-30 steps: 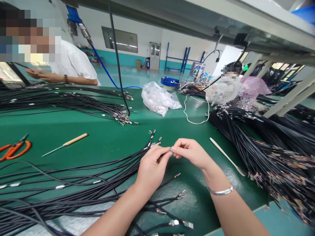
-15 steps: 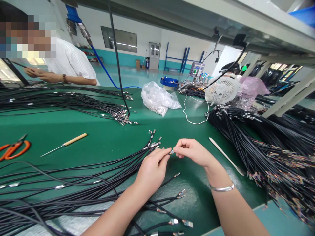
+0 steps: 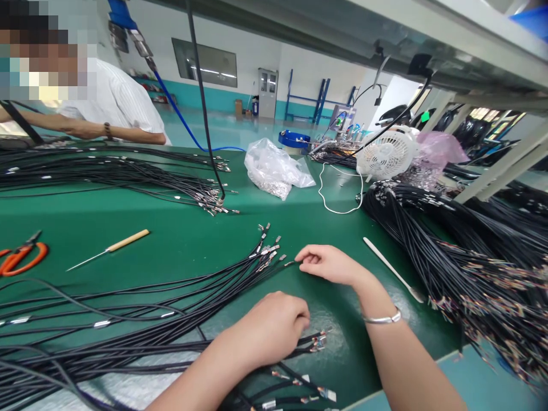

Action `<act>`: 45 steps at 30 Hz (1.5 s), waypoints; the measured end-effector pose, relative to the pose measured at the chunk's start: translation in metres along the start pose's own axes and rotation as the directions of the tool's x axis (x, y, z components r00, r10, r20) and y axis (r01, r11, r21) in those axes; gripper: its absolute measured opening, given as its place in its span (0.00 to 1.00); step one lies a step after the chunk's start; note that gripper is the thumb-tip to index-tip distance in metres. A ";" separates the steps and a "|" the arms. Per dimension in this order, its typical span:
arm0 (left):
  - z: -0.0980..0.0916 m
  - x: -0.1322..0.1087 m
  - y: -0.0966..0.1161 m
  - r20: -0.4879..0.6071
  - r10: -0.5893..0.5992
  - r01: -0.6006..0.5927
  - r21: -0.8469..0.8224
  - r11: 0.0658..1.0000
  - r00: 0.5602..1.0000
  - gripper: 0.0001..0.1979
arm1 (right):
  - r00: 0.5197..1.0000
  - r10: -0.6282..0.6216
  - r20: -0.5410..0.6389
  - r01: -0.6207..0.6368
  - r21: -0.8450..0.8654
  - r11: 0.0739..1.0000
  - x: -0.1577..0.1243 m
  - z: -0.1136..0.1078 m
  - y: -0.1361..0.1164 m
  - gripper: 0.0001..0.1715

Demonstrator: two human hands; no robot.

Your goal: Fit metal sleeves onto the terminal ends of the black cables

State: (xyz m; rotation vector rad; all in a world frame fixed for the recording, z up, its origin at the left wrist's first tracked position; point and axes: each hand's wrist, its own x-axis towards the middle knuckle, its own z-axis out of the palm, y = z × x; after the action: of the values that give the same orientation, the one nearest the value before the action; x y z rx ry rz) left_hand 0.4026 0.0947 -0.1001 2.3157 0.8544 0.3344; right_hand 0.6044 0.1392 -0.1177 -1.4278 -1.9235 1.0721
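Observation:
My left hand (image 3: 278, 326) is over the near cables, its fingers curled closed. Its fingertips point down and hide whatever they hold. Just past it, cable ends with small metal connectors (image 3: 319, 341) stick out. My right hand (image 3: 326, 264) is over the green table, index finger stretched out and the other fingers loosely bent; I see nothing held in it. Right by that fingertip lies the end of a thin black cable (image 3: 289, 264); whether they touch I cannot tell. Left of it, several cable ends with silver connectors (image 3: 268, 251) fan out from the black cable bundle (image 3: 171, 297).
A wooden-handled awl (image 3: 128, 241) and orange-handled scissors (image 3: 25, 257) lie left. Behind are a plastic bag of metal parts (image 3: 276, 171), a white fan (image 3: 387, 154) and another cable bundle (image 3: 141, 177). A white stick (image 3: 391, 268) and thick cables (image 3: 428, 240) lie right. A co-worker (image 3: 115, 97) is opposite.
My hands have parted from the cable end they were both holding, which now lies on the table. My left hand has moved nearer and down onto the near cables.

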 end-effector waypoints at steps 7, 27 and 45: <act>0.003 0.016 -0.019 -0.435 0.099 -0.048 0.126 0.991 0.895 0.12 | 0.991 -0.107 -0.079 0.102 -0.055 0.993 0.014 0.014 0.002 0.05; -0.009 0.019 -0.015 -0.640 -0.149 -0.061 -0.294 0.954 0.754 0.04 | 0.992 -0.081 -0.100 0.113 0.377 0.919 -0.011 -0.003 -0.037 0.11; -0.006 0.019 -0.019 -0.726 -0.045 -0.159 -0.210 0.965 0.687 0.05 | 0.992 -0.060 -0.114 0.101 0.407 0.908 -0.012 0.002 -0.040 0.13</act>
State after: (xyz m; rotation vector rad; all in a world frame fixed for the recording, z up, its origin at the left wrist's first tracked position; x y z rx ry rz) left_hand 0.4052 0.1211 -0.1074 1.9368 1.0167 1.3869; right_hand 0.5851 0.1224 -0.0849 -1.1312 -1.5527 1.2524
